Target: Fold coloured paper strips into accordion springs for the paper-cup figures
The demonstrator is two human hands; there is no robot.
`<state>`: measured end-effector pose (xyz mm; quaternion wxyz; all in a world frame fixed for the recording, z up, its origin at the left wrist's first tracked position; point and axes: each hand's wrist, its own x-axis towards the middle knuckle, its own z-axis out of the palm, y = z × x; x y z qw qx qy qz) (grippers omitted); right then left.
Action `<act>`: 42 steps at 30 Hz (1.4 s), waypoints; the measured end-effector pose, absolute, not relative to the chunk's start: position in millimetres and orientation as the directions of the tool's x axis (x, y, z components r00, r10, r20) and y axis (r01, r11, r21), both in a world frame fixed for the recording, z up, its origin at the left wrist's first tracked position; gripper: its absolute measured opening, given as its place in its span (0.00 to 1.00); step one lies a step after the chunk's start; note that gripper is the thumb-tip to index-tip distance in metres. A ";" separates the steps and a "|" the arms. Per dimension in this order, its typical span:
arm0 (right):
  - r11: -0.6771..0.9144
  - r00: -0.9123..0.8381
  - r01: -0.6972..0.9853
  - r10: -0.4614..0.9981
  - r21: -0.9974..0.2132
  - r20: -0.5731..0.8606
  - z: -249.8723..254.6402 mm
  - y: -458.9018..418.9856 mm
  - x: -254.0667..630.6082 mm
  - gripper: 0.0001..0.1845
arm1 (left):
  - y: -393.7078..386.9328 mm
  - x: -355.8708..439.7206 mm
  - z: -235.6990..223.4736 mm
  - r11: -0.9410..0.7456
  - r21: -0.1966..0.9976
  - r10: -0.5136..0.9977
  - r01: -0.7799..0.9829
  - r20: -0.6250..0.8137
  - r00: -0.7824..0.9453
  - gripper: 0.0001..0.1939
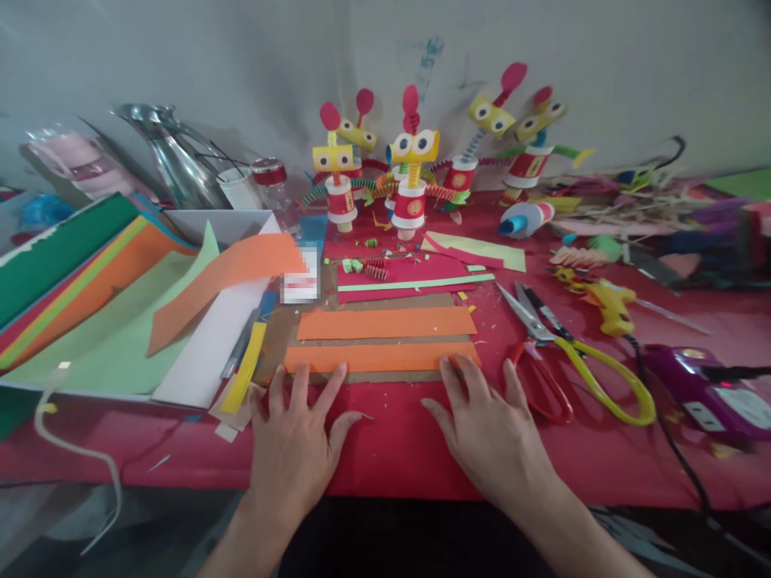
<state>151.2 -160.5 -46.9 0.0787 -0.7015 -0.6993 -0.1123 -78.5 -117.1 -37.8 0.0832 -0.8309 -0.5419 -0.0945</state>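
Observation:
My left hand [299, 433] lies palm down with its fingers spread, the tips touching the lower edge of an orange paper strip [373, 357]. At the strip's right end rests my right hand [485, 421], fingers stretched out and apart. A second orange paper strip [391, 323] lies just beyond, roughly parallel. Both strips are on a brown cardboard sheet [277, 321]. Close to my right hand are scissors [536, 325] with one red and one yellow handle, their blades pointing away to the left. Left of my left hand lies a bent yellow paper strip [248, 369].
Paper-cup figures [408, 201] stand along the wall. A box [198, 377] of coloured paper sits at left, a loose orange strip [222, 277] curling over it. At right are a yellow glue gun [618, 309], a purple power strip [704, 393] and a black cord [668, 441].

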 end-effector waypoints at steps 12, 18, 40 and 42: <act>-0.025 0.033 0.999 0.961 -0.034 0.273 -51.8 -168.6 167.2 0.30 | -112.0 -52.6 -13.7 -0.383 -0.062 0.859 0.922 0.343 0.380 0.26; -0.027 0.054 0.994 0.967 -0.109 0.250 -39.1 -166.0 170.6 0.25 | -71.8 14.8 -15.1 -0.625 0.236 0.777 0.744 0.101 0.621 0.13; 0.347 -0.247 0.830 0.930 -0.436 0.272 -30.2 -93.3 247.0 0.08 | -60.5 21.5 -38.0 -0.697 0.180 0.717 0.694 0.188 0.671 0.12; 0.406 -0.295 0.816 0.904 -0.411 0.308 -30.5 -96.2 249.6 0.11 | -62.5 21.0 -40.8 -0.736 0.091 0.671 0.671 0.228 0.705 0.13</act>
